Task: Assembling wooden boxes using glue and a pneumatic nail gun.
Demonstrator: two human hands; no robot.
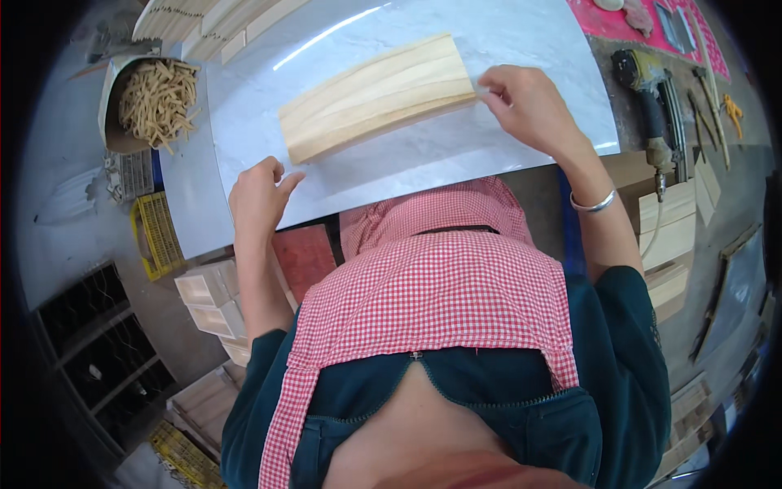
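On the white marbled tabletop [342,191] lies a long, pale wooden box-like piece [379,94], set at a slant with its grain running lengthwise. Whether it is hollow cannot be seen. My right hand [528,106] is at its right end, fingers curled and thumb apart, with the fingertips close to the corner; contact there is unclear. Near the front left corner hovers my left hand [261,194], thumb spread from loosely bent fingers, holding nothing and apart from the wood.
At the left, a container of thin wood strips [155,94] stands beside stacked wooden pieces [220,28]. A yellow crate [159,232] and wooden boxes [208,297] sit below. On the right are a nail gun [648,102] with a hose, orange-handled pliers [733,114] and wood panels [672,212].
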